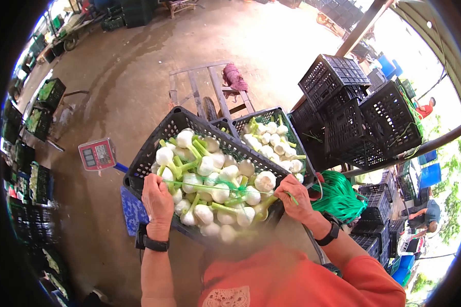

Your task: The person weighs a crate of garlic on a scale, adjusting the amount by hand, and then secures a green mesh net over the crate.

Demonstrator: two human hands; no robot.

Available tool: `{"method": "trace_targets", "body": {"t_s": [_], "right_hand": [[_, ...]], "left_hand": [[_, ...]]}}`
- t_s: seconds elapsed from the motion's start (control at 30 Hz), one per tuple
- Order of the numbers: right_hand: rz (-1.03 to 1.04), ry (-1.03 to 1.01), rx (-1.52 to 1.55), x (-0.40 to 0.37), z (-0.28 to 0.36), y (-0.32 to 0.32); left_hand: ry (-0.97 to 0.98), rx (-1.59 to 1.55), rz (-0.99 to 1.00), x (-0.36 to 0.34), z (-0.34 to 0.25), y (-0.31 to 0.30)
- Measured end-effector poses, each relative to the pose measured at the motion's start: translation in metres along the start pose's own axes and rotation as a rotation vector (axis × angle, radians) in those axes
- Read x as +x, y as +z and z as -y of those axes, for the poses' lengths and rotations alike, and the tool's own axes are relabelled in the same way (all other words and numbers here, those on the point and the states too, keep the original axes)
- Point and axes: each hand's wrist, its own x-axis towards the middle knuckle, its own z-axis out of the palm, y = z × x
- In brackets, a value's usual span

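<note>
A black plastic crate (189,118) full of white garlic bulbs (207,165) with green stems stands before me. My left hand (158,198) is closed at the crate's left near side, pinching one end of a thin green strip (205,185). The strip runs across the top of the bulbs, with a bunched part near the middle. At the right near corner my right hand (295,196) pinches the strip's other end, and a short piece sticks out past its fingers.
A second crate of garlic (274,140) adjoins behind on the right. Green strips (338,197) hang at the right, below stacked black crates (338,77). A red scale display (97,154) stands at the left. Beyond is a wooden cart (194,87). Another person (426,214) is far right.
</note>
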Motion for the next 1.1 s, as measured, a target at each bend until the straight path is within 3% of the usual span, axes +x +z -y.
{"method": "trace_targets", "body": {"t_s": [0.07, 0.1, 0.17, 0.2, 0.27, 0.3, 0.33, 0.37, 0.43, 0.47, 0.5, 0.57, 0.6, 0.67, 0.7, 0.8, 0.93, 1.1], "right_hand": [[0.109, 0.119, 0.125, 0.006, 0.003, -0.003], [0.102, 0.116, 0.125, 0.011, 0.005, -0.004], [0.142, 0.437, 0.905, 0.02, 0.013, 0.001], [0.141, 0.437, 0.906, 0.027, 0.019, 0.005], [0.088, 0.506, 1.327, 0.043, 0.034, 0.015], [0.083, 0.501, 1.329, 0.048, 0.036, 0.021], [0.104, 0.494, 1.531, 0.052, 0.036, 0.028], [0.129, 0.483, 1.731, 0.056, 0.037, 0.034], [0.109, 0.461, 1.797, 0.064, 0.037, 0.046], [0.088, 0.443, 1.862, 0.066, 0.039, 0.051], [-0.013, 0.519, 1.825, 0.068, 0.046, 0.054], [0.055, 0.509, 1.787, 0.065, 0.032, 0.054], [0.123, 0.499, 1.754, 0.062, 0.027, 0.053], [0.137, 0.528, 1.653, 0.051, 0.03, 0.046], [0.15, 0.553, 1.555, 0.046, 0.031, 0.044], [0.216, 0.538, 1.467, 0.053, 0.031, 0.045], [0.236, 0.563, 1.448, 0.061, 0.033, 0.044], [0.352, 0.475, 1.235, 0.078, 0.035, 0.03]], "left_hand": [[0.035, 0.028, -0.014, 0.006, 0.001, -0.003], [-0.044, -0.087, 0.013, 0.009, 0.001, -0.004], [-0.146, -0.351, 0.083, 0.01, 0.003, -0.004], [-0.145, -0.351, 0.084, 0.014, -0.002, -0.004], [-0.435, -0.824, 0.156, 0.021, -0.018, -0.003], [-0.519, -1.015, 0.192, 0.023, -0.024, -0.005], [-0.515, -1.015, 0.192, 0.025, -0.032, -0.005], [-0.546, -1.235, 0.179, 0.026, -0.041, -0.005], [-0.641, -1.632, 0.208, 0.027, -0.069, -0.012], [-0.644, -1.632, 0.206, 0.025, -0.064, -0.008], [-0.69, -1.775, 0.228, 0.022, -0.057, 0.002], [-0.814, -2.046, 0.22, 0.02, -0.045, 0.011], [-0.819, -2.048, 0.219, 0.019, -0.032, 0.013], [-0.757, -1.727, 0.22, 0.015, 0.0, 0.011], [-0.802, -1.634, 0.095, 0.019, 0.006, 0.002], [-0.849, -1.554, 0.105, 0.02, 0.01, -0.016], [-0.782, -1.638, 0.131, 0.02, 0.023, -0.012], [-0.738, -1.71, 0.104, 0.039, -0.014, -0.012]]}}
